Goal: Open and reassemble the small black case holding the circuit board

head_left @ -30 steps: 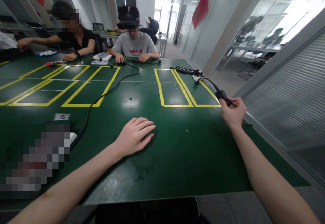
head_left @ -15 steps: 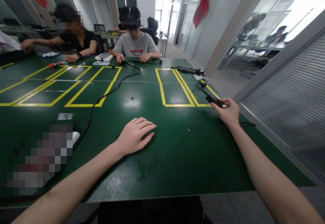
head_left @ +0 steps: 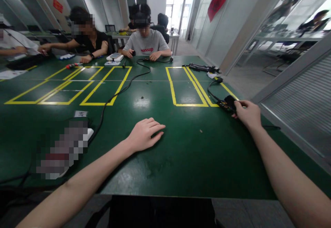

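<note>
Small black boxy device with thin black cable, right of frame, mid-height.
Held at right end, that end partly hidden; body slants down rightward, small yellowish marks on its left part, plain dark block at upper right. Cable leaves left end, curves up to rounded black tip. Contact beneath body unclear.

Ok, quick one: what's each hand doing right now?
Left hand: open, palm down over the table, holding nothing.
Right hand: closed on a black box.
</note>
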`<state>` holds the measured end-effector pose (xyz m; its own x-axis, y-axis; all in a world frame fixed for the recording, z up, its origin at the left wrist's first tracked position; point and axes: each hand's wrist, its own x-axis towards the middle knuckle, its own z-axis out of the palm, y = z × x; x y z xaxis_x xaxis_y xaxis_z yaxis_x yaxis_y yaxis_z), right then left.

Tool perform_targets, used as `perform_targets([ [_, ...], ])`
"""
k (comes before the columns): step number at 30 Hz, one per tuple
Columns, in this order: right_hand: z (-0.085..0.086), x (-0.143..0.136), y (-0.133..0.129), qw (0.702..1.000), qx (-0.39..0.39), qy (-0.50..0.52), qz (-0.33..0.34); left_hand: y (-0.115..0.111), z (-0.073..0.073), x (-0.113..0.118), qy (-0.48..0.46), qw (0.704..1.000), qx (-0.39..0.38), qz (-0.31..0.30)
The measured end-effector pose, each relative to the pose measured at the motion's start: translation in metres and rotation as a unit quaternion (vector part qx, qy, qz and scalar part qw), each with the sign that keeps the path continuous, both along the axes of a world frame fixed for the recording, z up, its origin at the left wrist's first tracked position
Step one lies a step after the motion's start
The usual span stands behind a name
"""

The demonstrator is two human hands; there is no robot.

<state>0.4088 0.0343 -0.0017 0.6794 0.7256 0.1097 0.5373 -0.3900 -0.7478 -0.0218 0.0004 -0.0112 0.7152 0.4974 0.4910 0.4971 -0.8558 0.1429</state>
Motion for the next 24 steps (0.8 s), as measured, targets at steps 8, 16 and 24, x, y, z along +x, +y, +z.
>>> perform_targets([
  [8,-0.002,0.002,0.002,0.999,-0.036,-0.007,0.011,0.002,0.000,0.000,0.010,1.000,-0.007,0.001],
  [16,-0.018,0.016,0.007,0.984,0.019,-0.137,0.108,0.002,0.000,-0.001,0.012,1.000,-0.013,-0.001],
  [24,-0.024,0.028,0.011,0.970,0.079,-0.205,0.103,0.003,-0.001,-0.001,0.012,1.000,-0.023,-0.009],
])
